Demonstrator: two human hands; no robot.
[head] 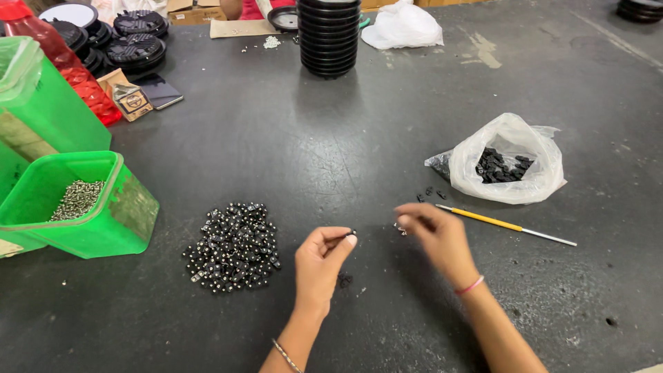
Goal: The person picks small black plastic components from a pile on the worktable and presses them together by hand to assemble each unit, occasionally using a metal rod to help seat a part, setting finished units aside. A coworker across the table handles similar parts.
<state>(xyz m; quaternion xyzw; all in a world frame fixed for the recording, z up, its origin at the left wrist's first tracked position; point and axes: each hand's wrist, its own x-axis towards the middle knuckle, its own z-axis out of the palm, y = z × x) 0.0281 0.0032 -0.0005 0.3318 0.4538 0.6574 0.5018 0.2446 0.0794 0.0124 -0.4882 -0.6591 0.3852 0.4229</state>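
Black small plastic piece (352, 234) pinched in my left hand (320, 262); right hand (435, 235) blurred, grip unclear. Heap of black studded pieces (233, 246) left, white plastic bag (510, 159) far right on dark worktop (331, 138).

1. The right hand (436, 235) is smeared by motion; whether its fingers (407, 221) hold anything can't be made out.
2. The piece pinched in the left hand (321, 261) is too small to identify.
3. Both forearms run off the bottom edge.
4. The green bin (103, 221) and green bag (41, 110) are cut by the left edge.
5. The red bottle (65, 62) loses its top at the frame's edge.
6. The black stack (329, 34) is cropped above.
7. The parts in the white bag (511, 159) are partly veiled by plastic.
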